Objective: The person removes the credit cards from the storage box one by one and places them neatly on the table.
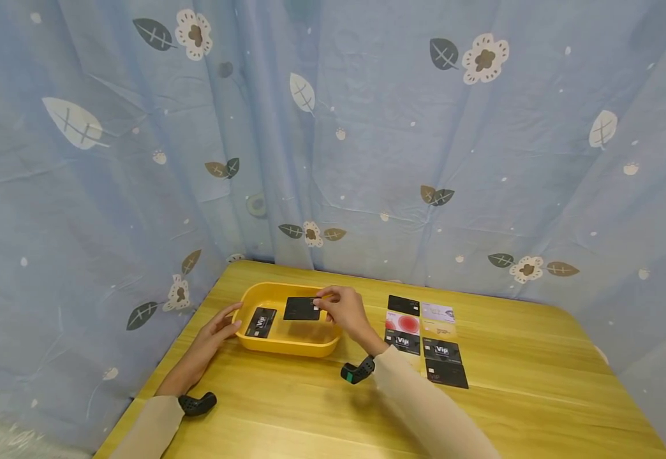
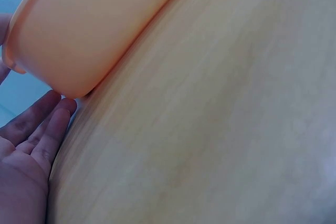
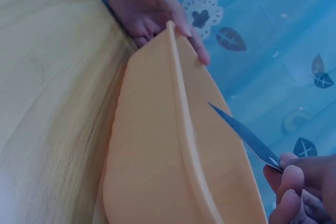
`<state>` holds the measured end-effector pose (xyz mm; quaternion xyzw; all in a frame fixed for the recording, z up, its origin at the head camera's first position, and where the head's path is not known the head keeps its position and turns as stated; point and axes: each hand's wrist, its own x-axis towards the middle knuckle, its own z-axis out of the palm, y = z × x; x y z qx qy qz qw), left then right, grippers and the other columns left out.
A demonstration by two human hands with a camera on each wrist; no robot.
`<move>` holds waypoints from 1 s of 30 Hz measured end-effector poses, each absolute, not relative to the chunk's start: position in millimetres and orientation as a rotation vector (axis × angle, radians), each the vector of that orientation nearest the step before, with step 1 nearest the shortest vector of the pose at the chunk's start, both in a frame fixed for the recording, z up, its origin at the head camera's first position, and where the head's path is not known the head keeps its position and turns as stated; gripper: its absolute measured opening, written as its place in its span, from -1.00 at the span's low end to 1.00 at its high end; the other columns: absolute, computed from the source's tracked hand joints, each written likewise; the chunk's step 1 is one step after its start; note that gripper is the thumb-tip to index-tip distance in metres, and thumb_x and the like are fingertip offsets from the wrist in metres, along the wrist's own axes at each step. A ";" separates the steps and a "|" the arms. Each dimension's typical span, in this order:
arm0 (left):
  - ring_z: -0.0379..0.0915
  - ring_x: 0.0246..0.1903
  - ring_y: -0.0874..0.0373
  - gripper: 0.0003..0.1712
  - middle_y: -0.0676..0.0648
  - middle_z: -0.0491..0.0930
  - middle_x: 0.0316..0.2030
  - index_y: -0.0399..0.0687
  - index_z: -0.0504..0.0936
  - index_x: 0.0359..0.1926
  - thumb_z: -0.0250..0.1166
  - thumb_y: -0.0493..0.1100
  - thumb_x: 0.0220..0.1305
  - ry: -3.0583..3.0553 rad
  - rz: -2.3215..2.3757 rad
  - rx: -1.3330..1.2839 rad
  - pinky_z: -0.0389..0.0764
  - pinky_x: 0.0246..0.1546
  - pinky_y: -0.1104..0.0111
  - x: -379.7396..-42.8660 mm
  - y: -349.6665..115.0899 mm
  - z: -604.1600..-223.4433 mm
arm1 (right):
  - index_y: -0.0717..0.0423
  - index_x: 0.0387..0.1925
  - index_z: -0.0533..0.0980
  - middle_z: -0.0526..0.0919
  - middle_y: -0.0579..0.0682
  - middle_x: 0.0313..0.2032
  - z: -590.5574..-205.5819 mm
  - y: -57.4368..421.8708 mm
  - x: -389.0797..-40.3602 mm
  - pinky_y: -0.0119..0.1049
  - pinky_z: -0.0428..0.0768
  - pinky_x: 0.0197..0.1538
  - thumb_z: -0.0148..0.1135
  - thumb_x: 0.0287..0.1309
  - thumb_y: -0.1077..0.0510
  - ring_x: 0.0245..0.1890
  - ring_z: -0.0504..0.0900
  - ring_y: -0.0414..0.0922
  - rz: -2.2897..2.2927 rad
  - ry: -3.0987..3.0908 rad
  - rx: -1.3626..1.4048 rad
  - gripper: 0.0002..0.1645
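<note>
A black card [image 1: 300, 308] is pinched by its right edge between the thumb and fingers of my right hand [image 1: 346, 310], above the yellow plastic tray [image 1: 289, 348]. In the right wrist view the card [image 3: 244, 134] is seen nearly edge-on, tilted, inside the line of the rim. A black card marked "Vip" [image 1: 261, 322] lies at the tray's left end. My left hand [image 1: 209, 341] grips that end, with digits over the rim and other fingers low against the outside. Those lower fingers [image 2: 52, 129] reach the tray's bottom corner in the left wrist view.
Right of the tray, several cards lie in two columns on the wooden table [image 1: 287, 408], among them a red-and-white card [image 1: 402, 322], a lilac card [image 1: 438, 312] and a black VIP card [image 1: 446, 373]. My right forearm partly covers the nearer ones. A blue patterned curtain [image 1: 379, 159] hangs behind.
</note>
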<state>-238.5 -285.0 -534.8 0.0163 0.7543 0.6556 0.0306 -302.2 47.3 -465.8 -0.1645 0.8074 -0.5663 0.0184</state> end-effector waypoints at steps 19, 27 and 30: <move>-0.01 0.50 -0.17 -0.23 -0.15 -0.03 0.60 0.18 0.16 0.61 0.19 0.17 0.52 2.321 2.004 0.045 0.09 0.43 -0.13 -238.0 -284.6 -535.9 | 0.01 -0.15 0.72 0.75 -0.03 -0.47 -466.4 72.3 -294.6 0.20 0.64 -0.40 0.42 0.31 0.10 -0.49 0.57 0.43 -1.759 2.517 -0.489 -0.87; 0.01 0.48 -0.17 -0.25 -0.17 0.00 0.58 0.17 0.17 0.61 0.18 0.14 0.54 2.322 2.011 0.054 0.11 0.41 -0.11 -239.5 -284.7 -533.2 | 0.03 -0.09 0.72 0.77 -0.01 -0.40 -459.0 86.4 -286.9 0.28 0.66 -0.29 0.42 0.31 0.08 -0.41 0.58 0.49 -1.771 2.496 -0.474 -0.81; 0.03 0.47 -0.17 -0.25 -0.17 0.01 0.58 0.17 0.17 0.61 0.18 0.14 0.54 2.332 2.005 0.052 0.13 0.41 -0.11 -239.5 -284.5 -533.2 | 0.02 -0.07 0.72 0.77 -0.02 -0.40 -460.0 92.7 -285.2 0.27 0.66 -0.30 0.41 0.32 0.07 -0.41 0.57 0.49 -1.770 2.502 -0.478 -0.80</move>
